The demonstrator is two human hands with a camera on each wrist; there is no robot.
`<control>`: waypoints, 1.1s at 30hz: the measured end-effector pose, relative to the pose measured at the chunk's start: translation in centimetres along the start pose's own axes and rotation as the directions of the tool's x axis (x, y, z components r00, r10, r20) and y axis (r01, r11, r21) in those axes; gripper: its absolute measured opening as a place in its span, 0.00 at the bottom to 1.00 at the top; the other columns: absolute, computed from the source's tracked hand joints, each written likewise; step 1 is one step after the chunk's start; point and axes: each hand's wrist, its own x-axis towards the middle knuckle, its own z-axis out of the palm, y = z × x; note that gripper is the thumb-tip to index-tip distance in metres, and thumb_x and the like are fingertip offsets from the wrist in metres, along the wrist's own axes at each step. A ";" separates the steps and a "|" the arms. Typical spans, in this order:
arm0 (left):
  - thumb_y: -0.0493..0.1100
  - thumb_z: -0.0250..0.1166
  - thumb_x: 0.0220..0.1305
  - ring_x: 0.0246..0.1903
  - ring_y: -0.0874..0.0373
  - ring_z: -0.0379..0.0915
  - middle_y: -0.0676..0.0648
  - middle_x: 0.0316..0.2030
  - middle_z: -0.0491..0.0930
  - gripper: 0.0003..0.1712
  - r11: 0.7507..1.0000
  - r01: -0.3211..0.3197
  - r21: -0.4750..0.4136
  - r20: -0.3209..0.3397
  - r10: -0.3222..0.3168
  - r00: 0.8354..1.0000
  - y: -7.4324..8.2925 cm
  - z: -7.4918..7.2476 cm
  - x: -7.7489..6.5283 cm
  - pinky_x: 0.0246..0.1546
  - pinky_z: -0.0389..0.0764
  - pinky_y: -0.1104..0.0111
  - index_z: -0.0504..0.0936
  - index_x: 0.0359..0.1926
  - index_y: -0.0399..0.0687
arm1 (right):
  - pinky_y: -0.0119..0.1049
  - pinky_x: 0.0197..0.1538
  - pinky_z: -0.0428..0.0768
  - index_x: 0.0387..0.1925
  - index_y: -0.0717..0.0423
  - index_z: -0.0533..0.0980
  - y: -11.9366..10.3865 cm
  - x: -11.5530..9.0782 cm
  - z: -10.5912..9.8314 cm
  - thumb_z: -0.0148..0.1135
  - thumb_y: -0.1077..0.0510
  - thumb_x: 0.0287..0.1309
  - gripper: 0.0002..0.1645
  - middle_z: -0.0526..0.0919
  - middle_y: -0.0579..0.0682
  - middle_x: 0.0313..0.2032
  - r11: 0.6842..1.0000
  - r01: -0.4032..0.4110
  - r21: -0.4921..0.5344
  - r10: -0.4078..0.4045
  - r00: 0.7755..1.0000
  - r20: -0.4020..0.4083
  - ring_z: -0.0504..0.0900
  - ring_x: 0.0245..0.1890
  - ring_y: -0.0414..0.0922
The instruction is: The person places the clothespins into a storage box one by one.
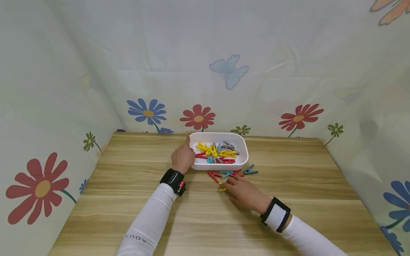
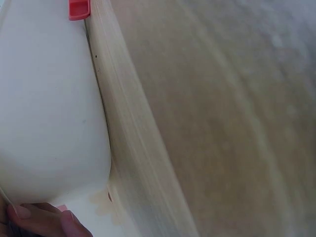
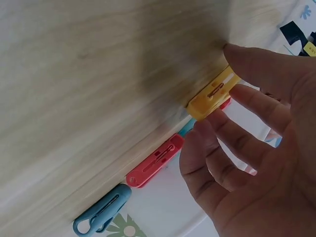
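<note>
A white plastic tub (image 1: pixel 219 166) stands at the back of the table, holding a loose heap of yellow, red, blue and grey clothespins. My left hand (image 1: pixel 184 155) grips the tub's left side; in the left wrist view, its fingers (image 2: pixel 42 220) curl at the tub's corner. In front of the tub, my right hand (image 1: pixel 245 193) has thumb and index finger on either side of a yellow clothespin (image 3: pixel 210 97), pinching it close over the table. Beyond it lie a red clothespin (image 3: pixel 155 160) and a blue-grey clothespin (image 3: pixel 102 211).
Another red clothespin (image 1: pixel 214 176) and a teal clothespin (image 1: pixel 226 173) lie just in front of the tub. The wood-grain table (image 1: pixel 134 185) reaches back to a flower-printed cloth wall (image 1: pixel 173 78), which also encloses both sides.
</note>
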 end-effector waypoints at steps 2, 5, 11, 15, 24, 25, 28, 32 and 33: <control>0.46 0.52 0.70 0.15 0.51 0.69 0.45 0.17 0.73 0.35 1.000 0.006 0.000 0.003 -0.006 1.000 0.0 0.0 0.0 0.16 0.66 0.64 0.57 0.76 0.52 | 0.45 0.51 0.78 0.51 0.50 0.81 0.0 -0.1 0.1 0.69 0.56 0.56 0.19 0.81 0.48 0.43 1.000 0.015 0.000 -0.015 1.000 -0.023 0.77 0.48 0.47; 0.46 0.52 0.70 0.16 0.50 0.69 0.45 0.17 0.73 0.35 1.000 0.012 0.004 0.006 -0.012 1.000 0.1 0.0 0.0 0.17 0.67 0.64 0.56 0.76 0.52 | 0.41 0.45 0.79 0.45 0.50 0.82 -0.2 -0.2 0.2 0.69 0.57 0.56 0.14 0.79 0.47 0.38 0.999 0.029 -0.013 -0.030 0.998 -0.049 0.77 0.41 0.45; 0.46 0.53 0.70 0.16 0.50 0.70 0.45 0.17 0.73 0.35 1.000 0.009 0.002 -0.002 -0.009 1.000 0.1 -0.1 -0.2 0.17 0.67 0.63 0.57 0.76 0.51 | 0.35 0.36 0.77 0.39 0.50 0.80 -0.4 -0.3 -0.3 0.68 0.62 0.56 0.09 0.77 0.45 0.33 0.999 0.033 0.029 -0.032 0.999 -0.030 0.76 0.33 0.40; 0.46 0.52 0.70 0.16 0.50 0.70 0.45 0.17 0.73 0.35 1.000 0.007 -0.003 -0.002 -0.007 1.000 0.1 -0.1 -0.2 0.17 0.66 0.64 0.57 0.76 0.52 | 0.35 0.37 0.78 0.41 0.49 0.81 -0.4 -0.1 -1.6 0.67 0.62 0.58 0.10 0.78 0.45 0.36 0.996 -0.012 0.085 0.013 1.000 -0.013 0.76 0.33 0.39; 0.46 0.52 0.70 0.16 0.50 0.70 0.45 0.18 0.73 0.35 1.000 0.008 -0.005 0.003 -0.008 1.000 0.1 -0.3 -0.2 0.17 0.67 0.64 0.57 0.76 0.51 | 0.34 0.30 0.79 0.50 0.52 0.77 0.2 0.5 -5.7 0.70 0.58 0.56 0.20 0.81 0.49 0.43 0.999 -0.047 0.000 0.047 0.990 -0.132 0.79 0.30 0.42; 0.46 0.52 0.70 0.16 0.50 0.70 0.45 0.17 0.73 0.35 1.000 0.010 -0.003 0.005 -0.010 1.000 0.1 -0.2 -0.2 0.17 0.67 0.64 0.57 0.76 0.51 | 0.35 0.31 0.80 0.52 0.52 0.76 0.3 0.6 -6.1 0.70 0.57 0.56 0.22 0.82 0.50 0.45 0.999 -0.053 -0.010 0.051 0.988 -0.144 0.80 0.31 0.43; 0.46 0.52 0.70 0.15 0.50 0.70 0.45 0.17 0.73 0.35 1.000 0.013 -0.001 0.008 -0.013 1.000 0.1 -0.2 -0.2 0.16 0.67 0.64 0.57 0.76 0.51 | 0.38 0.36 0.82 0.57 0.52 0.75 0.9 1.2 -7.2 0.71 0.56 0.55 0.27 0.83 0.52 0.47 0.998 -0.067 -0.011 0.064 0.985 -0.160 0.82 0.33 0.44; 0.46 0.52 0.70 0.15 0.50 0.70 0.45 0.17 0.73 0.35 1.000 0.015 0.001 0.008 -0.015 1.000 0.1 -0.1 -0.1 0.16 0.68 0.64 0.57 0.76 0.52 | 0.38 0.35 0.82 0.60 0.53 0.73 2.0 2.3 -8.2 0.70 0.57 0.56 0.29 0.84 0.52 0.46 0.996 -0.084 0.025 0.087 0.981 -0.176 0.81 0.31 0.44; 0.46 0.52 0.70 0.15 0.50 0.70 0.45 0.17 0.73 0.35 1.000 0.014 0.003 0.005 -0.014 1.000 0.1 -0.1 -0.1 0.16 0.68 0.64 0.57 0.76 0.52 | 0.38 0.36 0.82 0.60 0.53 0.73 2.3 2.7 -8.4 0.70 0.57 0.56 0.29 0.84 0.52 0.45 0.995 -0.089 0.040 0.095 0.980 -0.177 0.81 0.31 0.44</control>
